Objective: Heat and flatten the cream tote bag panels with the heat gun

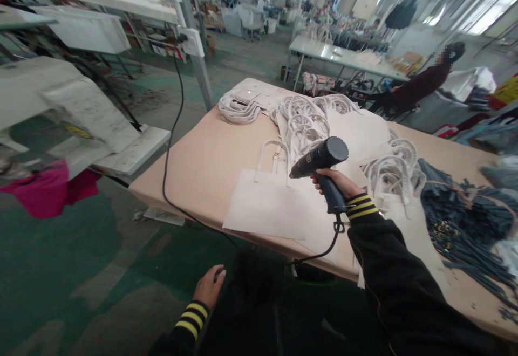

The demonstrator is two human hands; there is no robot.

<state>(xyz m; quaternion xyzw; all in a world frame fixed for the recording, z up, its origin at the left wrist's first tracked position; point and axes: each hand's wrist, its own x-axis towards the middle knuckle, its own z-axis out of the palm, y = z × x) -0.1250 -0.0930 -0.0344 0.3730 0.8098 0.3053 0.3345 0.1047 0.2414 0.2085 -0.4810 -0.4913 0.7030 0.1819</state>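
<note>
My right hand (340, 181) is wrapped around the handle of a black hair dryer (319, 157), held above the table with its narrow nozzle pointing left. The dryer's cord hangs down from the handle toward the table's front edge. Under and left of the nozzle lies a flat cream bag panel (263, 205) with a looped strap (265, 153) and a small gold buckle (275, 156) at its top. My left hand (209, 287) hangs below the table's front edge, holding nothing, its fingers loosely bent and apart from the thumb.
Cream straps (301, 118) lie piled on more panels at the table's (194, 167) back. Another strap pile (394, 172) and a tied bundle of dark straps (465, 205) lie right. A black cable (165, 167) crosses from the post's socket (191, 42). A sewing machine (81, 108) stands left; a person (424, 83) is back right.
</note>
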